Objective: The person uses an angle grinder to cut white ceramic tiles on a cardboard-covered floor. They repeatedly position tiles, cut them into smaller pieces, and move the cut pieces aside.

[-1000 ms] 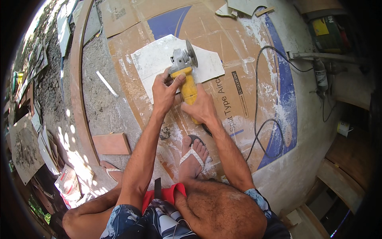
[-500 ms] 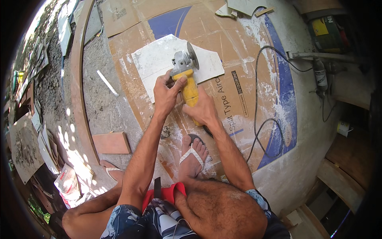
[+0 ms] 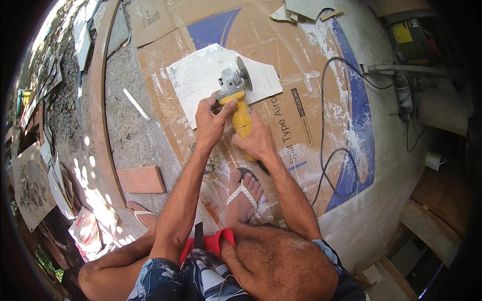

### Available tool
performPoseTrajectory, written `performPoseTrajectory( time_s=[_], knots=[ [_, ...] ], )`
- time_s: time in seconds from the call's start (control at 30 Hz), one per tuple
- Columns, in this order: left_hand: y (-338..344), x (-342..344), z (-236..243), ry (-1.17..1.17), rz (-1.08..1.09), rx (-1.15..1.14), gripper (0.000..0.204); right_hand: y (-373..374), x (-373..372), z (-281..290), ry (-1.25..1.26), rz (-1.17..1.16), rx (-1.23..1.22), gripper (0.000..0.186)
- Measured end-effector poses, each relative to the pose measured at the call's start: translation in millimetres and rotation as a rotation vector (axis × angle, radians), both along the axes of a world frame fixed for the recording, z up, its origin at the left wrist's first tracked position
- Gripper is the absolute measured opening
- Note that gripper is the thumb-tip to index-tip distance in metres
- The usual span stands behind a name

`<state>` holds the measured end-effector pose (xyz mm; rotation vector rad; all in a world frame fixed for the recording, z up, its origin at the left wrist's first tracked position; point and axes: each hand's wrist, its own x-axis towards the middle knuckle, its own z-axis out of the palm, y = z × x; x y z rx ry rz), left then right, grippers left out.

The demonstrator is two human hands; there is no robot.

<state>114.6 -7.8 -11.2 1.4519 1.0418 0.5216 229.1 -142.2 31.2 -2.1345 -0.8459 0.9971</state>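
Note:
Both hands hold a yellow angle grinder [image 3: 242, 118] with a grey metal head and a dark disc [image 3: 244, 73] at its far end. My left hand [image 3: 210, 122] grips near the head, its thumb on the yellow body. Around the rear of the body wraps my right hand [image 3: 257, 138]. Beneath the grinder lies an irregular white tile piece [image 3: 188, 75] with angled edges, flat on the cardboard. The disc is above the tile; whether it touches cannot be made out. A dark cord leaves the grinder's rear beside my right wrist.
Flattened brown cardboard [image 3: 296, 120], dusted white, covers the floor. A black cord [image 3: 324, 115] loops across its right side. To the left lie a reddish-brown block [image 3: 141, 179], a white strip [image 3: 136, 104] and a long wooden board [image 3: 99, 95]. My sandalled foot [image 3: 243, 200] is close below the grinder.
The grinder has shifted slightly to the right and a little nearer me, both hands moving with it. The disc shows more of its face. The tile has stayed in place.

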Motion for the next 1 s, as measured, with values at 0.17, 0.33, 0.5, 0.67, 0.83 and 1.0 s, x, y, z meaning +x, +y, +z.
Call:
performPoseTrajectory(
  time_s=[0.17, 0.33, 0.5, 0.67, 0.83, 1.0],
  knots=[
    [-3.1, -1.6, -1.0, 0.012, 0.001, 0.005, 0.086, -3.4, -1.1, -0.5, -0.016, 0.006, 0.000, 0.061],
    [-5.4, -3.9, 1.5, 0.051, -0.018, 0.046, 0.087, -6.6, -2.6, -3.6, -0.033, 0.008, 0.004, 0.062],
    [-9.8, -2.9, 7.7, 0.039, -0.019, 0.018, 0.088, -11.6, -3.1, -4.6, -0.031, 0.006, -0.004, 0.062],
    [-12.7, -5.7, 4.5, 0.044, -0.005, 0.027, 0.088, -12.7, -5.3, -2.5, -0.021, 0.005, -0.002, 0.064],
    [-16.5, -6.6, 11.8, 0.098, -0.040, 0.016, 0.076, -17.3, -5.6, -2.4, -0.020, 0.003, -0.001, 0.064],
    [-20.1, -7.4, 16.4, 0.110, -0.045, 0.042, 0.082, -22.3, -7.0, -1.7, -0.019, 0.001, 0.003, 0.063]
  ],
)
